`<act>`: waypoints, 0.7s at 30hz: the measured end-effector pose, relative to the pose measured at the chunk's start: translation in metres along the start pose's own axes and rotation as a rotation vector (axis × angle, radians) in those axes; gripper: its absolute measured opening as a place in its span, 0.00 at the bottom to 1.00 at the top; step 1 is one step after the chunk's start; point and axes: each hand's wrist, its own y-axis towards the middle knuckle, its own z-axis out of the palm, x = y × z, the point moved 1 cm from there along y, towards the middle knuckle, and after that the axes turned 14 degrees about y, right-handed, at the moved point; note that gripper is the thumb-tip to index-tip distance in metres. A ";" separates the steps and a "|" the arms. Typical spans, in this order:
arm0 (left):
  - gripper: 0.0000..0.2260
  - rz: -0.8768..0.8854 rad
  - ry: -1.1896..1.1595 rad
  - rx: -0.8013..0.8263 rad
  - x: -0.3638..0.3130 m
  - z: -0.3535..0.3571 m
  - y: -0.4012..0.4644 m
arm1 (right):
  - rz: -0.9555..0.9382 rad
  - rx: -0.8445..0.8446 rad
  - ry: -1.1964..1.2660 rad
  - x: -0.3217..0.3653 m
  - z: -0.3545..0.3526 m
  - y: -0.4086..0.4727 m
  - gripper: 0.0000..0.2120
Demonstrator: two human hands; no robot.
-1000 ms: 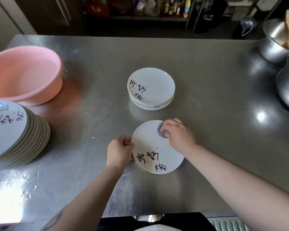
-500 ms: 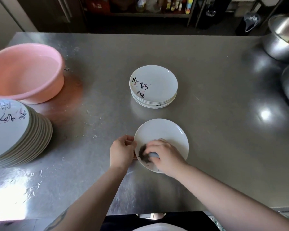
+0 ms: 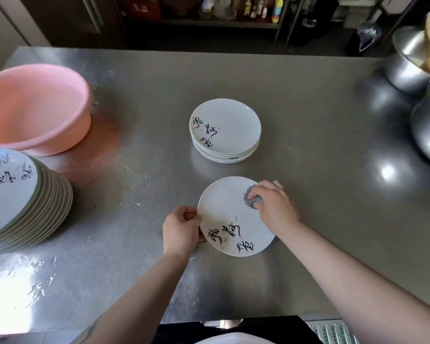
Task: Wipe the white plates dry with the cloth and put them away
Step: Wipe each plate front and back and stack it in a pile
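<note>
A white plate (image 3: 227,214) with black brush lettering lies on the steel table in front of me. My left hand (image 3: 180,229) pinches its left rim. My right hand (image 3: 273,207) grips a small grey cloth (image 3: 251,199) and presses it on the plate's upper right part. Behind this plate stands a short stack of the same white plates (image 3: 226,131). A taller stack of plates (image 3: 18,197) sits at the table's left edge.
A pink plastic basin (image 3: 32,108) stands at the far left behind the tall stack. Steel bowls (image 3: 407,65) with food occupy the right rear corner. Water drops and crumbs speckle the steel table (image 3: 320,145) on the left.
My right hand swept the cloth from the plate's near left part up to its far right side, uncovering the lettering. My left hand stays on the rim.
</note>
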 end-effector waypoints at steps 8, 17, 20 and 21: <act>0.06 -0.036 -0.040 -0.004 -0.001 0.003 0.002 | 0.113 0.104 0.158 0.009 0.015 -0.067 0.10; 0.05 -0.002 -0.039 0.040 0.001 -0.002 0.003 | 0.097 0.225 0.426 0.050 0.039 -0.051 0.08; 0.03 0.238 0.156 -0.055 0.006 -0.008 -0.005 | 0.144 0.027 0.571 0.041 0.015 -0.052 0.12; 0.04 0.375 0.241 -0.116 0.009 -0.011 -0.010 | 0.166 -0.055 0.631 0.037 0.006 -0.054 0.14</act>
